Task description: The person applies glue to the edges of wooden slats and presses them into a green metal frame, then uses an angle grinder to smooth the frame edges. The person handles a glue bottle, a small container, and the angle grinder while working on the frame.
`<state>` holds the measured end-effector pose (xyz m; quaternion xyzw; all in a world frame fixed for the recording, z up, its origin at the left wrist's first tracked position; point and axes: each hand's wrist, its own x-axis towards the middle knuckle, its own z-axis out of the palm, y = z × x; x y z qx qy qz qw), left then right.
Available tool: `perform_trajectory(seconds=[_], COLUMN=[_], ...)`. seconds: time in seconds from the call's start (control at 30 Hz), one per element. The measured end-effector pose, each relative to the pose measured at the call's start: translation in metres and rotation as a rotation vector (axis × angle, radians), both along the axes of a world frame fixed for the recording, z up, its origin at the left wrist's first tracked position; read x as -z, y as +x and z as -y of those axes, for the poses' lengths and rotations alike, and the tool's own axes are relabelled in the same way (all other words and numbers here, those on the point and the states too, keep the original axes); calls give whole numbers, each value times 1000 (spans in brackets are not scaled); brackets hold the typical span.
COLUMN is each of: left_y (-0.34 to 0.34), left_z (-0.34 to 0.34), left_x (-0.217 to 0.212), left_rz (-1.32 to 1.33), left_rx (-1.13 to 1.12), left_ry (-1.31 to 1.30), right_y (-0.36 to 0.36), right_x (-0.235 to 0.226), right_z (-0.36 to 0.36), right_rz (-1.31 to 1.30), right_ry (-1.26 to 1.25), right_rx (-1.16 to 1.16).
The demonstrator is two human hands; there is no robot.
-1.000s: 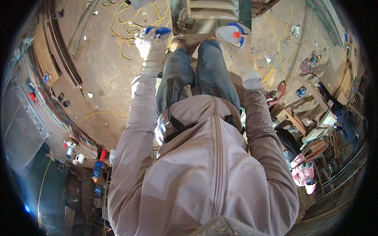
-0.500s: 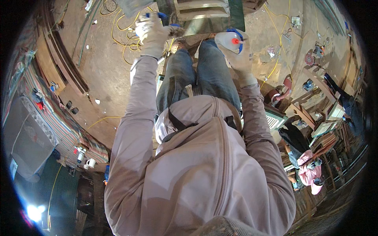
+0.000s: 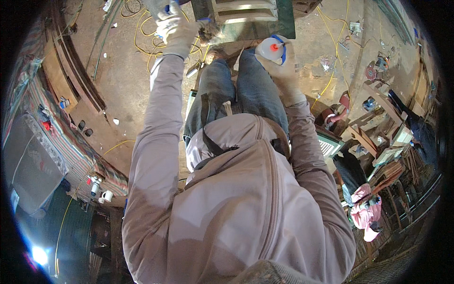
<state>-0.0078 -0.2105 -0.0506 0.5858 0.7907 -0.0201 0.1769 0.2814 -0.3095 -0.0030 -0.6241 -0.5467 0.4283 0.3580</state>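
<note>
My right hand (image 3: 283,66), in a pale glove, is wrapped around a translucent white squeeze bottle (image 3: 270,50) with a red nozzle cap, held above my right knee. A blue curved edge shows between bottle and fingers. Ahead of my left knee, my gloved left hand (image 3: 176,32) is closed. Blue bits show at its fingers, but what it grips is unclear. A grey-blue object (image 3: 158,6) lies just beyond that hand, cut off by the upper edge. Beside it is a brownish shaggy tuft (image 3: 209,33). In front of my knees stands a dark green panel (image 3: 283,23) with pale slats (image 3: 245,13).
Yellow cable (image 3: 142,35) lies coiled on the floor at left, and more cable (image 3: 335,61) runs along the right. Long dark boards (image 3: 75,66) lie far left. Wood pieces (image 3: 364,139) and tools clutter the right, where another person in pink (image 3: 365,208) is at work.
My left hand has shifted slightly and turned. The bottle in my right hand has tilted and moved a little left, its nozzle now pointing more toward me.
</note>
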Motion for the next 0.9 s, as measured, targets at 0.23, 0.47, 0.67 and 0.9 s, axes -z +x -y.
perform_trajectory(seconds=[0.23, 0.47, 0.67, 0.9], left_y=[20, -43, -20, -75], left_z=[20, -3, 2, 8], left_x=[21, -9, 22, 49], left_rz=[-44, -185, -90, -17], left_rx=[196, 20, 275, -178], left_ry=[144, 7, 277, 356], right_y=[-9, -13, -27, -43], right_x=[-6, 8, 1, -7], right_z=[-2, -1, -1, -9], right_rz=[85, 233, 591, 926], right_ry=[4, 75, 77, 73], right_rx=[-79, -187, -253, -425])
